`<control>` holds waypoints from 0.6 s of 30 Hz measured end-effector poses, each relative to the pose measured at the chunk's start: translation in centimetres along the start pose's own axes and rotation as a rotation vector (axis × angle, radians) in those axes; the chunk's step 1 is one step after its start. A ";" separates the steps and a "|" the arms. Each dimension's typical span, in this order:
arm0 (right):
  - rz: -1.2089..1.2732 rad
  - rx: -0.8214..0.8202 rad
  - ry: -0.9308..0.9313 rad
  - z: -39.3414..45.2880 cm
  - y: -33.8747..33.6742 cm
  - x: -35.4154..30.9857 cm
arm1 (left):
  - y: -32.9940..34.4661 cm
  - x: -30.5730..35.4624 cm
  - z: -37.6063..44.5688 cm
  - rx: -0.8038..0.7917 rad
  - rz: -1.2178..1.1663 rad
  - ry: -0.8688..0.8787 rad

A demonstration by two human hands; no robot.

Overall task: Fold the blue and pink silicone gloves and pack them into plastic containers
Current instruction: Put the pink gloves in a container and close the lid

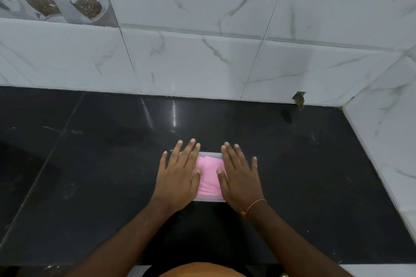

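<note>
Black polished stone is making up the tabletop (94, 164), running back to a wall of white marbled tiles (202, 56) that is turning a corner on the right; a chipped hole (299, 98) is showing low in that wall, well apart from the work. Nothing on the stone is standing in the way of either hand. Near the front edge a clear plastic container (209, 154) is sitting flat, and the pink glove (209, 177) is lying folded inside it, filling most of the box. No blue glove is showing anywhere. The left hand (177, 175) is lying flat over the container's left side with fingers straight and spread, its thumb touching the pink silicone; the right hand (239, 177) is mirroring it on the right side, so each grip is wide open, pressing rather than clasping anything. A thin orange thread (255, 204) is circling the right wrist. Judging by its soft creases, the glove is likely light, floppy and springy, tending to unfold unless held down. The box is looking light and liable to slide on the glossy stone, so its two long side walls are probably the best place for taking hold
</note>
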State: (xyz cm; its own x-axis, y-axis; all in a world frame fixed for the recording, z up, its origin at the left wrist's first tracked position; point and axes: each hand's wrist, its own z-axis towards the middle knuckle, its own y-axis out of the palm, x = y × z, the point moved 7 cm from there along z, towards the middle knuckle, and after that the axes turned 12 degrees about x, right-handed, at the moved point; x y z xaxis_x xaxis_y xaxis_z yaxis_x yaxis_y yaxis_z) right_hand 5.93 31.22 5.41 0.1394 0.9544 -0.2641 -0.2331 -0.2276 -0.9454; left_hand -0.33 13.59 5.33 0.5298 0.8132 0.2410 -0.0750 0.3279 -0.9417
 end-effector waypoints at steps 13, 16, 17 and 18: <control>-0.081 -0.084 -0.015 2.6 2.9 -0.2 | 3.0 -0.4 2.8 -0.113 0.032 0.036; -0.072 -0.074 -0.011 2.6 2.9 -0.2 | 3.0 -0.3 2.9 -0.089 0.035 0.043; -0.072 -0.076 -0.008 2.6 2.8 -0.3 | 3.0 -0.4 2.9 -0.084 0.037 0.048; -0.067 -0.066 -0.007 2.6 3.0 -0.2 | 3.1 -0.3 2.9 -0.090 0.033 0.048</control>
State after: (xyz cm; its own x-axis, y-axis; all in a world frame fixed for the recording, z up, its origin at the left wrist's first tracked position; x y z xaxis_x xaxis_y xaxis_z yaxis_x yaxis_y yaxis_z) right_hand 2.71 30.84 3.16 0.1457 0.9692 -0.1987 -0.1596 -0.1752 -0.9715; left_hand -3.23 15.74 3.00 0.5686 0.7980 0.1997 -0.0179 0.2547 -0.9669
